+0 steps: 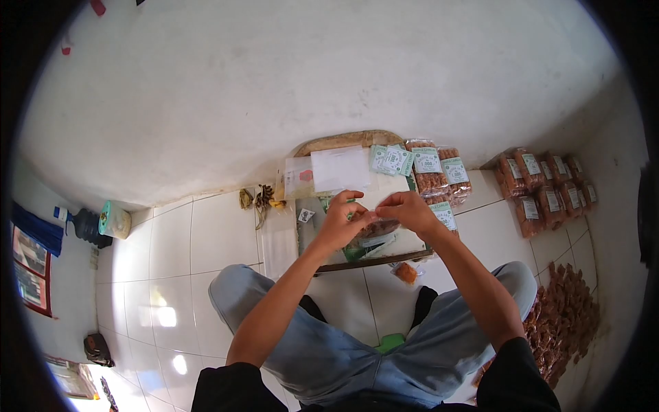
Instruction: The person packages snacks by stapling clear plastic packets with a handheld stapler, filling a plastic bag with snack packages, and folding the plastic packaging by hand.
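Observation:
Over the low table (336, 261), my left hand (343, 220) and my right hand (408, 211) meet, thumbs and fingertips pinched together. Between them is the top of a small clear plastic bag (384, 226) with something brown inside; its lower part hangs in front of the tabletop and is hard to make out. White paper sheets (340, 169) lie behind my left hand. Beyond my right hand are several green-and-white printed labels (391, 160). Labelled packs of brown snacks (428, 165) stand at the table's right end.
More labelled packs (546, 182) are stacked on the floor by the right wall. Below them spreads a heap of small brown packets (566, 316). A small orange packet (406, 272) lies before the table. Bananas (263, 200), a tub (114, 220) and a water bottle (86, 226) are leftward.

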{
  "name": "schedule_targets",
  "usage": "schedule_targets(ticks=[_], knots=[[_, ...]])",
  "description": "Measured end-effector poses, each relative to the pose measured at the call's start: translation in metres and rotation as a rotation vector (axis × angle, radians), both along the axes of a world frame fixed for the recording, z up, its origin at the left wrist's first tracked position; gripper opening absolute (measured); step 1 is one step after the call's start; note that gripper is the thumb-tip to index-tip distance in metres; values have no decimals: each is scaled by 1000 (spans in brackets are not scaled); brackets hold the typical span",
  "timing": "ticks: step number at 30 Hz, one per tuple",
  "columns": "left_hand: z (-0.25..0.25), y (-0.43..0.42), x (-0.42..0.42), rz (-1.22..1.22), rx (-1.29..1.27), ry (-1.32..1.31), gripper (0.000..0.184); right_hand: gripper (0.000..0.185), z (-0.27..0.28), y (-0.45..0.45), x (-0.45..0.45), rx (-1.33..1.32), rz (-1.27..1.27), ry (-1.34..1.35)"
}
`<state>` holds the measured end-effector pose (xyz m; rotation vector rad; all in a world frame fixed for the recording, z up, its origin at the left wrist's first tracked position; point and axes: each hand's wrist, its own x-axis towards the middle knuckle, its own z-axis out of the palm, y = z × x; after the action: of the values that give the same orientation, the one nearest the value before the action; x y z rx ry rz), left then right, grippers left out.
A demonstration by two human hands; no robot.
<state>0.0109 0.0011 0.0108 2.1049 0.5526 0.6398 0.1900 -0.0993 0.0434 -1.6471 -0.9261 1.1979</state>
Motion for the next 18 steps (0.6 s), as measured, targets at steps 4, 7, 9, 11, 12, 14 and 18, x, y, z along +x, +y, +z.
schedule_targets(ticks=[4, 7, 9, 11, 12, 14, 18], knots=[[-1, 11, 2, 13, -295, 119, 24, 15, 8, -2, -1, 371, 150, -527], [6, 12, 0, 31, -620, 98, 25, 18, 5, -6, 0, 595, 273, -835], [10, 14, -1, 61, -751, 94, 25, 20, 3, -9, -3, 691, 281, -893], [9, 17, -3, -4, -844, 141, 26, 22, 2, -10, -5, 782, 321, -1074], [8, 18, -3, -4, -845, 141, 26, 22, 1, -10, -6, 782, 322, -1073], [5, 20, -4, -21, -854, 158, 31, 21, -4, -9, -7, 837, 340, -1192], [4, 15, -6, -18, -647, 169, 34, 21, -5, -9, -9, 868, 356, -1236]])
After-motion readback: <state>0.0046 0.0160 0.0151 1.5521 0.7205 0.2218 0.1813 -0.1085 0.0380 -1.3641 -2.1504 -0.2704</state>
